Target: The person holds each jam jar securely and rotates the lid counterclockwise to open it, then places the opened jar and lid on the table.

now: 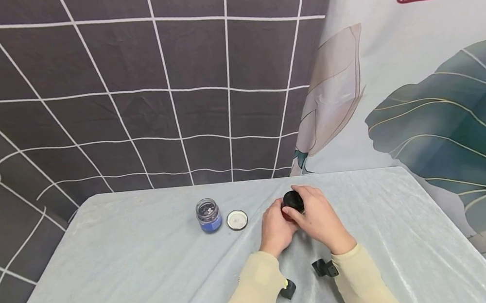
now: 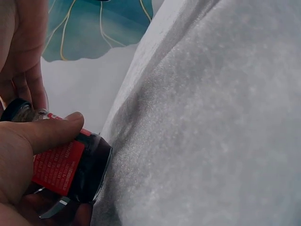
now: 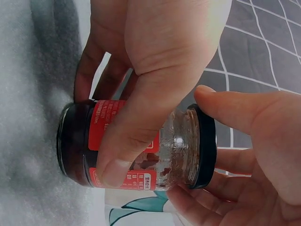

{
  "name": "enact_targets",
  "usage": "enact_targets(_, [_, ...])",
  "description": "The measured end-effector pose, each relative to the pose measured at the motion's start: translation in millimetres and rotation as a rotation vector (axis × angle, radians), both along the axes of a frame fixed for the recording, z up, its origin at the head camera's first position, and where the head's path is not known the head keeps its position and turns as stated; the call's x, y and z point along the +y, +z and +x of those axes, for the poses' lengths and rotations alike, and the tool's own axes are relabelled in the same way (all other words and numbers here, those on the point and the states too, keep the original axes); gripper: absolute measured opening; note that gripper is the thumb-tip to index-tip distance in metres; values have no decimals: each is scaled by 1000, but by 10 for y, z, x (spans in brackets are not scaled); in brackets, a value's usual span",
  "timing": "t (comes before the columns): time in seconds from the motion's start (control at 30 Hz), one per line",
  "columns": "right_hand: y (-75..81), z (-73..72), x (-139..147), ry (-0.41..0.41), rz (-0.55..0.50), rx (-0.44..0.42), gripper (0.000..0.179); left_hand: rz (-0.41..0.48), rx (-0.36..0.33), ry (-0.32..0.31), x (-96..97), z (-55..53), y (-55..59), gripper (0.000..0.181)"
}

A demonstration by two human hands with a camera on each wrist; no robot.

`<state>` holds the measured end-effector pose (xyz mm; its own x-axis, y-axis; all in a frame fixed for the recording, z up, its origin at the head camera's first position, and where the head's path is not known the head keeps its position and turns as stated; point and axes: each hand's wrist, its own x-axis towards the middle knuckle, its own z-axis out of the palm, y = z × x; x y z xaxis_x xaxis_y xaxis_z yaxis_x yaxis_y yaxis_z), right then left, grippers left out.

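A glass jar with a red label (image 3: pixel 106 115) stands on the cloth, with dark contents in its lower part. My left hand (image 1: pixel 278 227) grips the jar's body, its thumb across the label in both wrist views. On the jar's mouth sits a black lid (image 1: pixel 293 200). My right hand (image 1: pixel 319 215) holds this lid (image 3: pixel 205 146) by the rim, thumb on one side and fingers on the other. To the left is a lidless glass jar with a blue label (image 1: pixel 208 215). Beside it a loose round lid (image 1: pixel 237 220) lies with its pale inside facing up.
A pale, slightly creased cloth (image 1: pixel 140 268) covers the table. Behind it hangs a dark curtain with white grid lines (image 1: pixel 128 60), and a leaf-patterned curtain (image 1: pixel 455 116) is at the right. Small black devices (image 1: pixel 325 268) sit at both wrists.
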<state>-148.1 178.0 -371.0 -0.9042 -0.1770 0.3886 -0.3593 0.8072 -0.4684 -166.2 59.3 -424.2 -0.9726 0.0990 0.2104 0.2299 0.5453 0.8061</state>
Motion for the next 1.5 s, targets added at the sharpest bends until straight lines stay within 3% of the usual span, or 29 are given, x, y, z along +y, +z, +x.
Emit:
enact_targets(0.67, [13, 19, 0, 2, -17, 46, 55, 43, 25, -6, -41, 39, 61, 52])
enact_targets(1.07, [13, 25, -5, -16, -27, 49, 61, 9, 57, -7, -104, 79, 90, 55])
enact_targets(1.33, [47, 43, -42, -42, -41, 52, 54, 7, 28, 2, -141, 104, 134, 59])
enact_targets(1.5, [64, 57, -70, -51, -41, 64, 52, 8, 51, 11, -161, 127, 151, 59])
